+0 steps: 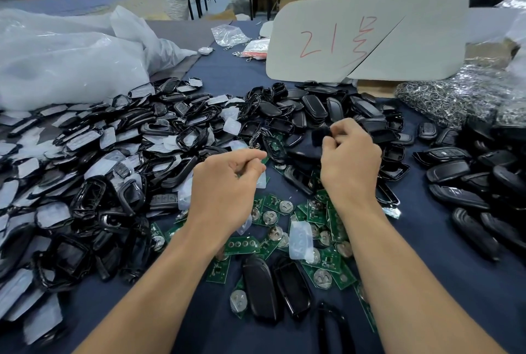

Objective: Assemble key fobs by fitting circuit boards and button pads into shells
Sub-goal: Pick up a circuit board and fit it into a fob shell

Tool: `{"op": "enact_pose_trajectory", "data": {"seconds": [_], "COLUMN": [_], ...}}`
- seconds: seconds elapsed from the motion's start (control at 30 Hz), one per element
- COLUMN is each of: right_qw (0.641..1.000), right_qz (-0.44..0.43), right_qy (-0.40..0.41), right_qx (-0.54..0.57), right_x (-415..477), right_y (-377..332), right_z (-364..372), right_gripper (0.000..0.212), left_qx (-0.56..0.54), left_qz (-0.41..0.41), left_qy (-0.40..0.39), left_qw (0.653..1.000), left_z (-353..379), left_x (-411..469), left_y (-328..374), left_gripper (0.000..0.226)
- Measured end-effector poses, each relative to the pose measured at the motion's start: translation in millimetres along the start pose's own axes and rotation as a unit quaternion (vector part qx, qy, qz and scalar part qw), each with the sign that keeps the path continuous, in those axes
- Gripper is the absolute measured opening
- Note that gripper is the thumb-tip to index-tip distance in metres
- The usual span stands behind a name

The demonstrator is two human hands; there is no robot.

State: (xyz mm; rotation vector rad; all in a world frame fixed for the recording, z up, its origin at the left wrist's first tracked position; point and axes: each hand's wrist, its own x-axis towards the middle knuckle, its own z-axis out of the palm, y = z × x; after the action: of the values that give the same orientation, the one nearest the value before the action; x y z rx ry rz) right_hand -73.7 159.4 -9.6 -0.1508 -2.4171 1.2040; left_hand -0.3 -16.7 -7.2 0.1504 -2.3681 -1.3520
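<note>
Plainly, the job was nowhere near its end. On the dark blue tabletop [227, 74] a loose spread of green circuit boards [321, 262] with coin cells lay toward the near edge. A clear button pad [300, 239] rested on top of them, and two black shell halves [260, 288] lay side by side nearer still. Along the left edge ran a big heap of shell frames and pads [99, 154], and more empty shells [313, 108] were piled toward the far side. By the right edge lay closed fobs [447, 171] with buttons showing. These were probably the finished ones, and far fewer than the unassembled parts. A tangle of key rings [455, 97] sat in the far right corner, not yet fitted as far as could be seen.

The right hand [350, 160] was raised over the middle of the tabletop, its fingertips pinching a small black part [321, 134] too blurred to name. The left hand [227, 182] hung beside it, apart from it, with fingers curled and thumb near the forefinger. A pad and a board edge showed just under it, but whether it gripped either could not be told. No board or pad was seen seated in a shell between the hands, so this fob was judged barely begun.
</note>
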Motion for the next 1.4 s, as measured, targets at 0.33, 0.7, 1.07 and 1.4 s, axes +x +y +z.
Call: {"op": "enact_pose_trajectory", "data": {"seconds": [0.33,0.7,1.07,1.4], "right_qw": [0.981,0.952,0.96,0.881], "right_qz": [-0.042,-0.192,-0.162,-0.128], "right_qy": [-0.032,-0.186,-0.216,-0.399], "right_qx": [0.185,0.152,-0.077,-0.22], "right_x": [-15,-38,-34,-46], "right_y": [-16,-43,-52,-53], "right_z": [-19,-22,-32,-19], "right_gripper": [0.022,0.023,0.004,0.033], "left_qx": [-0.047,-0.433,-0.329,-0.264], "left_qz": [-0.042,-0.188,-0.142,-0.046], "left_qy": [0.002,-0.14,0.011,-0.001], "left_qw": [0.998,0.87,0.934,0.964], "left_z": [0,-12,-11,-13], "left_x": [0,10,14,12], "left_y": [1,12,0,-3], "left_gripper": [0.014,0.043,0.025,0.053]}}
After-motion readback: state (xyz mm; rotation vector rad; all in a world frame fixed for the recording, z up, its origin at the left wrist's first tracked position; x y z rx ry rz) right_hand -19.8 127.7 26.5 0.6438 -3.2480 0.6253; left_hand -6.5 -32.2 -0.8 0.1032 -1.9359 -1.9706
